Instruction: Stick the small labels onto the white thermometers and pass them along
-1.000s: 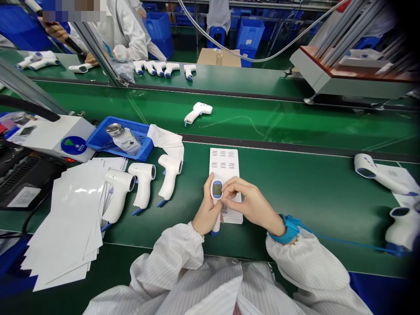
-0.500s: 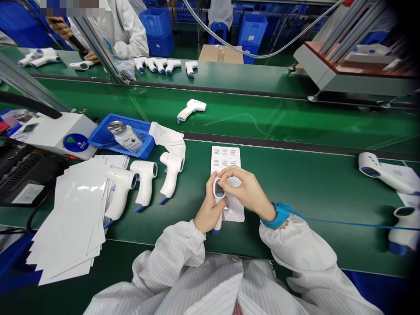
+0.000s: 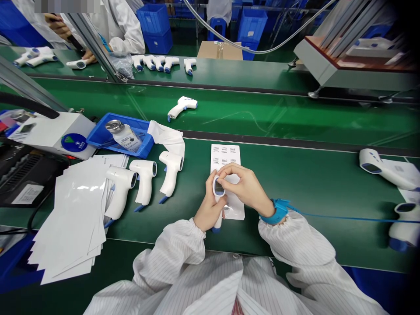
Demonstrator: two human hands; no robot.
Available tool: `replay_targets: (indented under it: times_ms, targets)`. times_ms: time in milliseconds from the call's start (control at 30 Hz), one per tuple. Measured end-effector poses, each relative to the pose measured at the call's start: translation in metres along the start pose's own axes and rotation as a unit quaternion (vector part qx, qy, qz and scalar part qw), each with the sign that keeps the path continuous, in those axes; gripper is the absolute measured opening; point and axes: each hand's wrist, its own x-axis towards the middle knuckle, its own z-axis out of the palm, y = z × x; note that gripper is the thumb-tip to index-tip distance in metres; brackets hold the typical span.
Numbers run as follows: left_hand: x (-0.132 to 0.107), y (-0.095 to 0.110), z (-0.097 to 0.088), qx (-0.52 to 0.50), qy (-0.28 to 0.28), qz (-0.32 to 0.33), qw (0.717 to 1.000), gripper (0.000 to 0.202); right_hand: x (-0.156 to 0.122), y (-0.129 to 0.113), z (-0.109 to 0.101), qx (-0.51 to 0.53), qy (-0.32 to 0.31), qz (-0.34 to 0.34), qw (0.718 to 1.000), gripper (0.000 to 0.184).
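Green assembly desk (image 3: 295,175) is carrying 3 white infrared thermometers (image 3: 144,181) on the left, and the person is working over a sheet of printed labels (image 3: 225,153). Left hand (image 3: 208,206) is holding 1 thermometer (image 3: 217,188) upright by its handle above the sheet, while right hand (image 3: 244,187) is pinching narrow at its head; I cannot tell if anything sits between the fingers. Grip is small, so the smooth body could be slipping onto the desk.

White infrared thermometers (image 3: 144,180) with blue triggers lie on the green bench (image 3: 295,175); the white smock (image 3: 197,284) has fine grey stripes.
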Motion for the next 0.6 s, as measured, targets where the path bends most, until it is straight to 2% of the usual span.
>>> replay_targets:
  times_ms: [233,500,600]
  targets:
    - [-0.0023,0.0074,-0.0018,-0.016,-0.009,-0.022,1.0,0.079,0.0007,-0.0007,-0.0007,-0.002,0.001,0.0,1.0,0.012]
    - [-0.0031,0.0053,-0.0066,-0.014,-0.002,-0.01,1.0,0.077,0.0017,-0.001,0.0003,-0.002,0.002,-0.006,1.0,0.013]
    - [-0.0035,0.0094,-0.0059,-0.019,-0.016,-0.029,0.999,0.075,0.0014,-0.0011,-0.0002,-0.001,0.002,-0.008,1.0,0.013]
